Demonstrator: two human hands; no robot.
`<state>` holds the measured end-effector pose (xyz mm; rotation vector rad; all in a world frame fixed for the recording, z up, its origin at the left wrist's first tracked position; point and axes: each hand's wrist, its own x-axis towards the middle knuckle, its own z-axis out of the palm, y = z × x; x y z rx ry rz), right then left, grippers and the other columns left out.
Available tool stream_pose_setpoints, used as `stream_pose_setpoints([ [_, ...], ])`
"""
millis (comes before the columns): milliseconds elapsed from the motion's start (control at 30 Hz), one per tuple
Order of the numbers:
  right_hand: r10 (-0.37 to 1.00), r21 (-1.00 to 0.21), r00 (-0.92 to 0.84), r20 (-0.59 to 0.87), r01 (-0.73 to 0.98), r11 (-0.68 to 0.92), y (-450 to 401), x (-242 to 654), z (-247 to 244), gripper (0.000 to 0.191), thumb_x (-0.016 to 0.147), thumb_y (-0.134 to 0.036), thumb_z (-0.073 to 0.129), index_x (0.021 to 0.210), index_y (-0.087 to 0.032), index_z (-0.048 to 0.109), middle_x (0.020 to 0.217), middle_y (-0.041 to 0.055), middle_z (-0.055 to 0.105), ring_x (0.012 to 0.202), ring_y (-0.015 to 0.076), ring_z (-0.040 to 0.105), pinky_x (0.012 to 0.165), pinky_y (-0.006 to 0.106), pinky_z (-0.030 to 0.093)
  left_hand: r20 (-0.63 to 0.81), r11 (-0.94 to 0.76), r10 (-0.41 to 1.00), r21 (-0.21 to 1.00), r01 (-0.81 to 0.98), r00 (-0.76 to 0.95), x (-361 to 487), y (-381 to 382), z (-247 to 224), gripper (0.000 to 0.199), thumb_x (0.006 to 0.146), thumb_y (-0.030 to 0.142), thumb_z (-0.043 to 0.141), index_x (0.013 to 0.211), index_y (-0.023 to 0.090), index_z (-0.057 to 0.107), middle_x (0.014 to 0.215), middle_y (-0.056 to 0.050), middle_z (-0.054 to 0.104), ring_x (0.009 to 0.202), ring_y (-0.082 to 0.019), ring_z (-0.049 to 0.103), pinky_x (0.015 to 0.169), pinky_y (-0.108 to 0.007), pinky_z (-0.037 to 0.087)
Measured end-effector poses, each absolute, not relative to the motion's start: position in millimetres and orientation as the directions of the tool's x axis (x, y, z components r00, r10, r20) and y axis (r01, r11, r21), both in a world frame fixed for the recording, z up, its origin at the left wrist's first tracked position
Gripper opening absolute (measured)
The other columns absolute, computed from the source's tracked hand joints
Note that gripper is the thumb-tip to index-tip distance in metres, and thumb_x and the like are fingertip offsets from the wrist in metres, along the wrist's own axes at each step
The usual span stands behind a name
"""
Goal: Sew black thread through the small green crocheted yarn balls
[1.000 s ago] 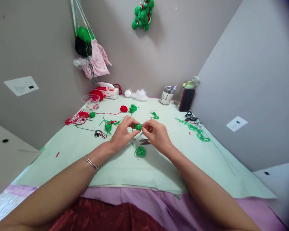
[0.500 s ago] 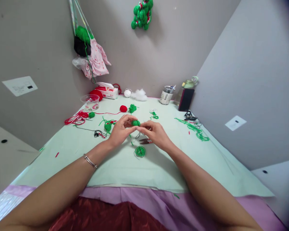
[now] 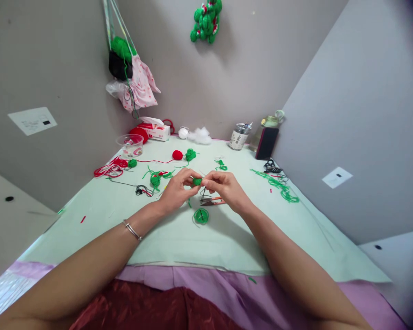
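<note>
My left hand (image 3: 178, 189) pinches a small green crocheted piece (image 3: 197, 182) between thumb and fingers, above the middle of the table. Right beside it, my right hand (image 3: 223, 187) is closed at the piece's right edge; what its fingertips grip is too small to make out. Dark thread hangs below the fingertips. Small orange-handled snips (image 3: 213, 201) lie under my right hand. Nearer to me on the cloth rests a round green piece (image 3: 201, 216) with dark thread on it.
Green yarn bits (image 3: 155, 179) and red yarn (image 3: 113, 167) lie left, with a clear tub (image 3: 130, 146) behind. A red ball (image 3: 177, 155) sits farther back. Right are green strands (image 3: 282, 189), black scissors (image 3: 270, 166), a phone (image 3: 267, 143) and a pen tin (image 3: 239, 137).
The green piece has been lowered slightly and turned, and my left thumb and fingers have shifted on it. My right fingers have drawn closer together, and more of the snips shows.
</note>
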<state>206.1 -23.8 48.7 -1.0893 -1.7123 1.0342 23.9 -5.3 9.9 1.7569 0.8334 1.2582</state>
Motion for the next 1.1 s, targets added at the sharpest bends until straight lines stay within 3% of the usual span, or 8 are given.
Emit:
stream_pose_setpoints([
  [133,0.911,-0.852,-0.238,0.337,0.334,0.403,-25,213,53,0.024,0.092,-0.036,0.054,0.09,-0.017,0.069,0.073,0.0004,0.058,0.066,0.0126,0.054,0.066,0.027,0.044,0.259,-0.25,0.917,0.966,-0.069,0.302,18,1,13,0.031,0.074,0.028,0.078,0.102,0.02,0.067,0.086,-0.001,0.067,0.076,-0.016,0.066,0.075,-0.032,0.053],
  [267,0.878,-0.821,-0.149,0.454,0.313,0.478,-27,218,56,0.031,0.095,-0.031,0.05,0.121,-0.02,0.062,0.072,-0.0019,0.056,0.064,0.0126,0.052,0.066,0.027,0.046,0.247,-0.193,0.917,0.962,-0.194,0.314,11,5,18,0.04,0.075,0.034,0.08,0.11,0.021,0.069,0.107,-0.006,0.07,0.094,-0.022,0.07,0.094,-0.04,0.053],
  [333,0.884,-0.833,-0.136,0.447,0.296,0.467,-28,217,55,0.034,0.094,-0.03,0.052,0.126,-0.02,0.057,0.071,-0.0027,0.057,0.063,0.0131,0.052,0.065,0.028,0.047,0.238,-0.164,0.913,0.958,-0.237,0.331,9,6,18,0.04,0.079,0.038,0.078,0.113,0.021,0.069,0.111,-0.007,0.07,0.098,-0.022,0.07,0.097,-0.042,0.052],
  [433,0.891,-0.833,-0.153,0.428,0.318,0.454,-31,213,52,0.015,0.093,-0.03,0.056,0.101,-0.02,0.063,0.071,-0.0007,0.061,0.064,0.0136,0.055,0.065,0.029,0.047,0.229,-0.142,0.912,0.955,-0.26,0.342,8,7,16,0.035,0.081,0.039,0.076,0.112,0.023,0.07,0.112,-0.006,0.071,0.098,-0.02,0.07,0.098,-0.04,0.052],
  [533,0.847,-0.743,-0.155,0.509,0.417,0.523,-35,209,50,0.012,0.091,-0.027,0.062,0.083,-0.02,0.068,0.08,0.0027,0.062,0.072,0.0143,0.056,0.068,0.029,0.045,0.235,-0.146,0.913,0.951,-0.271,0.333,7,9,13,0.035,0.081,0.037,0.078,0.112,0.024,0.07,0.111,-0.005,0.071,0.097,-0.019,0.07,0.098,-0.039,0.051],
  [667,0.813,-0.653,-0.162,0.559,0.519,0.552,-38,206,50,0.011,0.09,-0.022,0.063,0.082,-0.02,0.072,0.075,0.0015,0.056,0.068,0.0137,0.051,0.065,0.029,0.04,0.213,-0.128,0.92,0.957,-0.262,0.328,6,10,13,0.039,0.08,0.036,0.079,0.114,0.022,0.069,0.111,-0.006,0.07,0.098,-0.02,0.069,0.099,-0.039,0.049],
  [1100,0.843,-0.662,-0.195,0.501,0.541,0.518,-38,205,48,0.013,0.088,-0.017,0.061,0.077,-0.019,0.068,0.071,0.0,0.057,0.064,0.0121,0.05,0.064,0.027,0.038,0.277,-0.216,0.911,0.952,-0.219,0.306,9,6,19,0.034,0.076,0.031,0.08,0.106,0.018,0.069,0.109,-0.006,0.069,0.101,-0.02,0.064,0.096,-0.038,0.051],
])
